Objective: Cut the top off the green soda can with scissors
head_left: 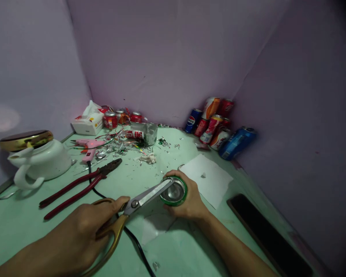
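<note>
This looks like a craft corner, with scissors (135, 203), pliers (103, 172), a glue gun (90, 144) and metal scraps (101, 154).

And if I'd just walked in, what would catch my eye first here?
Probably the gold-handled metal scissors in the left hand, their blades reaching the mouth of the green-rimmed metal can in the right hand. Then perhaps the jumble of colourful drink cans at the back right, and the rounded white pot topped by a shiny gold piece at the far left.
</note>
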Demonstrator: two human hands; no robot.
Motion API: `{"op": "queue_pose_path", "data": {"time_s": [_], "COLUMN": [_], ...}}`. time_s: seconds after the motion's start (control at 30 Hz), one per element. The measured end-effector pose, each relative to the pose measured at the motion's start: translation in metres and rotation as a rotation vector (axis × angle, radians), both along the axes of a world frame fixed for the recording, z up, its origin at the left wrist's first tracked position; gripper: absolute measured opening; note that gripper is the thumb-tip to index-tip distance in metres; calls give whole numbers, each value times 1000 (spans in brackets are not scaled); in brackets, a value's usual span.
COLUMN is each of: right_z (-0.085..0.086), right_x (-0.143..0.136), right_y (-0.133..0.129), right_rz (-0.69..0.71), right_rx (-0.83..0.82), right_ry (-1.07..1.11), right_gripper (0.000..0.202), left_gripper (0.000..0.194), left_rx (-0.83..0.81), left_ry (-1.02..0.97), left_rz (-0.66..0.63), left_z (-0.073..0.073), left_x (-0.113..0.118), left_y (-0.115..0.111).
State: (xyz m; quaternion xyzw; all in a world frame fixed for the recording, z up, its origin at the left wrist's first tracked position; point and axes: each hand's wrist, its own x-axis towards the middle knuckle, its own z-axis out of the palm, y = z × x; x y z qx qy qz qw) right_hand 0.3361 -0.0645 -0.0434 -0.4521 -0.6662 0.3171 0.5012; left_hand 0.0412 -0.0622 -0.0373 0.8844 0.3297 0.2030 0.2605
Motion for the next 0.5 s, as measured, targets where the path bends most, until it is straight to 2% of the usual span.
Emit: {"op": "queue_pose_path", "data": {"time_s": [0.13,0.27,0.4,0.43,0.5], "right_z": [-1,0,2,2,2], "right_x": [2,5,7,8,8], "right_y": [0,1,1,1,1], "right_rz": [8,14,18,17,5], "right_rx": [4,-1,46,57,63], "right_ry": [-38,-55,-77,-84,-89], "right_gripper": [57,56,56,56,56], "left_gripper": [58,71,71,70,65], "left_rx": [235,322,427,423,259], "left_ry": [7,79,100,84,36], "left_rz": [-19,-19,5,18,51], "left_z": [-16,-22,-29,-29,-22], "left_x": [-4,-5,-10,-10,-7], "left_y": [0,1,0,-1,-4]}}
